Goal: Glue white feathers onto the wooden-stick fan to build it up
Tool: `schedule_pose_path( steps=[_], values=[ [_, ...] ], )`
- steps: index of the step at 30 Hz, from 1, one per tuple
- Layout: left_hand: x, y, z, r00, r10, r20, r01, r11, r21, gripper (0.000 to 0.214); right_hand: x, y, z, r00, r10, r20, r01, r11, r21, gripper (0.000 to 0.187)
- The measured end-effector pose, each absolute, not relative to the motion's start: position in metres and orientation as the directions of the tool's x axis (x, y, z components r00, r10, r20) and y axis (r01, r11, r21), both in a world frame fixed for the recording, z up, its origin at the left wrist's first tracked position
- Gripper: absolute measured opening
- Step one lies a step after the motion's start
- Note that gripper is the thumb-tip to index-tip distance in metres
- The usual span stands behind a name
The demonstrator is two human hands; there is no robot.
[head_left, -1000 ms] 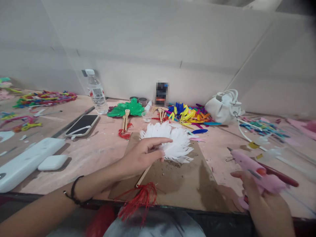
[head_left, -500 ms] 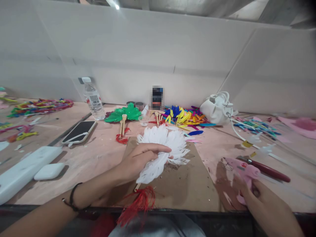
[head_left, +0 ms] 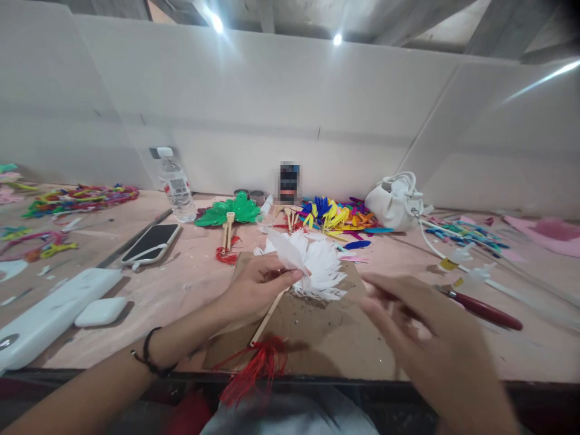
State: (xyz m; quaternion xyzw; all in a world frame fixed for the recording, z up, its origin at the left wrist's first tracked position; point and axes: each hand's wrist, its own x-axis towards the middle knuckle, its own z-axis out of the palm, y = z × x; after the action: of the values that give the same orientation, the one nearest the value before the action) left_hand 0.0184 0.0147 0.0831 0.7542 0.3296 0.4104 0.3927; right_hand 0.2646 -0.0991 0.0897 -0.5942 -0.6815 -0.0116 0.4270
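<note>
A white feather fan (head_left: 324, 272) lies on a brown board (head_left: 330, 356), its thin wooden handle (head_left: 270, 317) slanting toward me. From the handle's end a red tassel (head_left: 256, 368) hangs over the table edge. My left hand (head_left: 258, 287) pinches a white feather (head_left: 287, 249) between thumb and fingers, raised at the near left of the fan. To the right of the fan, my right hand (head_left: 426, 338) is in the air, slightly blurred. Its fingers are bent and apart from the thumb, with nothing visible between them. The pink glue gun is out of sight, perhaps behind this hand.
Red-handled pliers (head_left: 487, 309) and a white bag (head_left: 394, 202) are on the right. Colored feathers (head_left: 339, 214) and a green leaf-shaped fan (head_left: 231, 208) lie at the back. Leftward are a water bottle (head_left: 176, 187), a phone (head_left: 151, 243), a white power bank (head_left: 63, 314) and a white case (head_left: 102, 311).
My right hand has left the pink glue gun and moved left toward the fan. My left hand has turned, lifting the white feather off the handle, which now shows.
</note>
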Motion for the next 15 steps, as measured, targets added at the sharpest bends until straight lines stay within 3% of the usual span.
schedule_pose_path(
  steps=[2, 4, 7, 11, 13, 15],
  values=[
    [0.017, 0.017, 0.085, 0.501, 0.771, 0.392, 0.248, -0.563, 0.789, 0.029, 0.228, -0.064, 0.103, -0.102, 0.802, 0.589, 0.824, 0.399, -0.401, 0.029],
    [0.015, 0.021, 0.084, 0.551, 0.737, 0.392, 0.313, -0.618, 0.721, 0.036, 0.205, -0.039, 0.116, -0.26, 0.826, 0.5, 0.826, 0.459, -0.329, 0.017],
    [0.015, 0.027, 0.079, 0.53, 0.76, 0.375, 0.409, -0.617, 0.672, 0.034, 0.2, -0.02, 0.141, -0.329, 0.819, 0.47, 0.814, 0.498, -0.299, 0.021],
    [0.014, 0.031, 0.069, 0.481, 0.814, 0.326, 0.593, -0.576, 0.563, 0.037, 0.227, -0.007, 0.178, -0.331, 0.812, 0.481, 0.679, 0.559, -0.476, 0.024],
    [0.013, 0.032, 0.062, 0.513, 0.812, 0.277, 0.654, -0.579, 0.487, 0.046, 0.239, 0.004, 0.19, -0.295, 0.817, 0.495, 0.537, 0.571, -0.621, 0.024],
    [0.011, 0.034, 0.054, 0.547, 0.802, 0.239, 0.68, -0.593, 0.432, 0.042, 0.246, 0.019, 0.191, -0.271, 0.821, 0.503, 0.336, 0.57, -0.75, 0.018]
  ],
)
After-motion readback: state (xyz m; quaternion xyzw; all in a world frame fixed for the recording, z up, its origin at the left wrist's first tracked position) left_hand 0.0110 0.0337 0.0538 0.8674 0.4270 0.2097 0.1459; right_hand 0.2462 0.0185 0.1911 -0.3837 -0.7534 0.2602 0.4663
